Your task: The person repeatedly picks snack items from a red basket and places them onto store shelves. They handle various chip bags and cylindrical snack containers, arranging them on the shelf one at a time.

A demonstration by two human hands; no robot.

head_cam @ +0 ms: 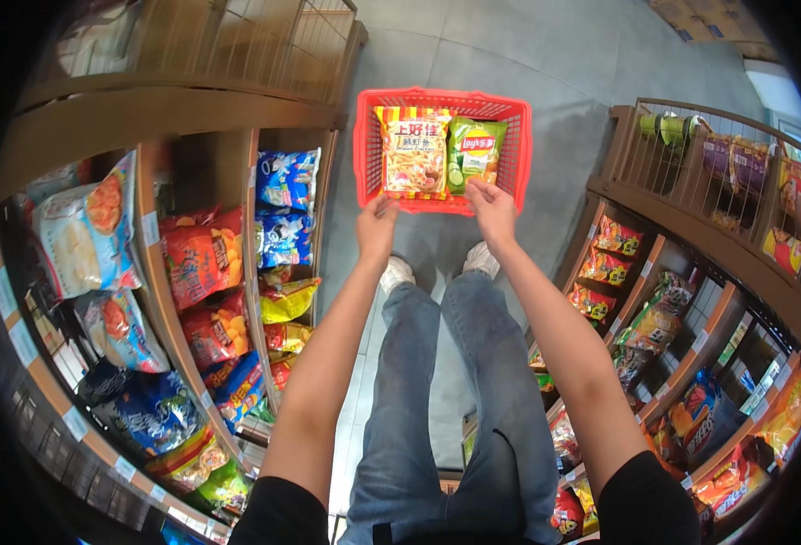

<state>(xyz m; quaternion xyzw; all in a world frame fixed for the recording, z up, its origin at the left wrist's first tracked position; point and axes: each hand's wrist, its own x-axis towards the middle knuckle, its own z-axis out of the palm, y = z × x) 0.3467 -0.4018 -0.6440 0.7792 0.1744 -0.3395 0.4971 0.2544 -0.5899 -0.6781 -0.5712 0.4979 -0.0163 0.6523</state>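
Observation:
A red plastic shopping basket (524, 146) is in front of my shoes, with two snack bags lying side by side in it. On the left is a prawn cracker bag (414, 153) in red, yellow and white; on the right, a green Lay's chip bag (477, 151). My left hand (377, 228) is at the basket's near left rim, by the lower corner of the cracker bag, fingertips close together. My right hand (492, 212) reaches over the near rim, its thumb and forefinger at the lower edge of the Lay's bag. Whether either hand grips anything cannot be told.
Wooden shelves with snack bags (203, 259) line the left side. Another shelf unit (686, 340) with packaged snacks stands on the right, topped by a wire-railed rack (714, 160). Grey floor tiles (509, 41) run between them. Cardboard boxes (693, 20) are at the top right.

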